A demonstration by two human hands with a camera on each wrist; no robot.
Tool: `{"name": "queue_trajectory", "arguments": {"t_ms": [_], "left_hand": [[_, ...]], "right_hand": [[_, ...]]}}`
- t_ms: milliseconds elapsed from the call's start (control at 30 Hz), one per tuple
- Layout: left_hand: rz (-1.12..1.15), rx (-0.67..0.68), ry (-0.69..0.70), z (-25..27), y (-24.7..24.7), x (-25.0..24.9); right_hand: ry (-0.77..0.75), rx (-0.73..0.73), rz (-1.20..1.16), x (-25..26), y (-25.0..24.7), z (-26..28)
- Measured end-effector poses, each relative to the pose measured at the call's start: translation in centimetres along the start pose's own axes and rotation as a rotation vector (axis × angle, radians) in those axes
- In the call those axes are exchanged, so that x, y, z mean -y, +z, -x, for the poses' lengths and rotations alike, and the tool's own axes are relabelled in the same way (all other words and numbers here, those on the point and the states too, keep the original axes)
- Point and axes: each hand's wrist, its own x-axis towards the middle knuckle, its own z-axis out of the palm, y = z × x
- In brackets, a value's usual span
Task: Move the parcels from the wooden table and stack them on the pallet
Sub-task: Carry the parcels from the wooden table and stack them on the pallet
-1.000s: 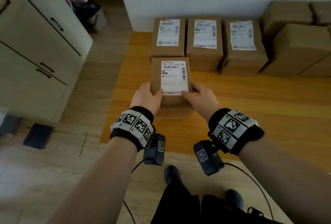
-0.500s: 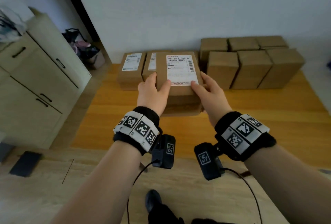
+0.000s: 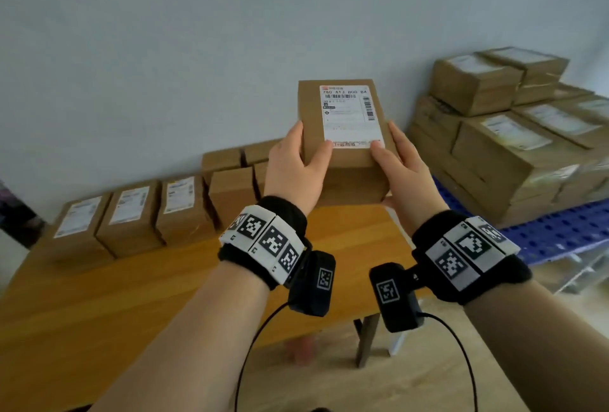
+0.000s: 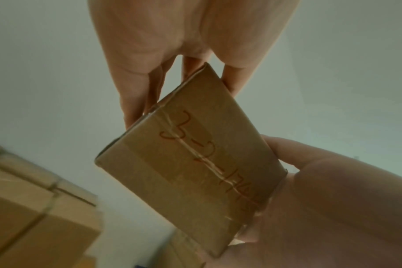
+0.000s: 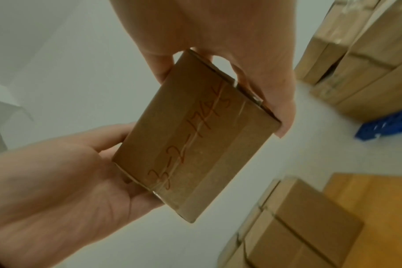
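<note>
A brown cardboard parcel [image 3: 342,134] with a white shipping label is held in the air above the wooden table [image 3: 131,293]. My left hand [image 3: 293,167] grips its left side, thumb on top. My right hand [image 3: 403,171] grips its right side the same way. The wrist views show the parcel's near end face [image 4: 190,175] [image 5: 190,137], taped and marked in red handwriting, between both palms. Several parcels [image 3: 131,213] stand in a row at the table's back edge. The blue pallet [image 3: 560,230] at right carries stacked parcels [image 3: 514,147].
A plain pale wall runs behind the table and pallet. The table's right front leg [image 3: 365,339] stands on a light wood floor. Cables hang from both wrist cameras. A gap of floor lies between table and pallet.
Both hands have lifted the parcel off the table and carried it up and to the right. The view has swung right, bringing the blue pallet and its stack into sight.
</note>
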Motion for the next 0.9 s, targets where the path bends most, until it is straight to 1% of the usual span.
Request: {"name": "queue_trajectory", "arguments": {"t_ms": [100, 200, 400, 533, 700, 800, 900], "left_hand": [[0.032, 0.033, 0.077, -2.4, 4.0, -2.9], [0.086, 0.030, 0.152, -5.5, 8.0, -5.5], [0.165, 0.019, 0.241, -12.8, 16.1, -10.2], [0.205, 0.069, 0.242, -16.3, 21.6, -13.7], [0.199, 0.138, 0.277, -18.6, 28.3, -18.2], [0.186, 0.160, 0.265, -19.1, 32.6, -20.5], [0.239, 0.157, 0.230, -19.1, 36.8, -22.8]], "right_hand": [[-0.027, -0.072, -0.016, 1.3, -4.2, -2.1], [-0.051, -0.120, -0.040, 3.0, -8.0, -4.9], [-0.117, -0.196, -0.004, 6.7, -15.0, -12.6], [-0.114, -0.223, -0.028, 8.3, -20.6, -16.2], [-0.102, -0.264, -0.073, 9.4, -27.9, -19.9], [-0.073, -0.257, -0.058, 9.9, -32.6, -21.9], [-0.044, -0.210, -0.060, 10.4, -37.7, -23.7]]}}
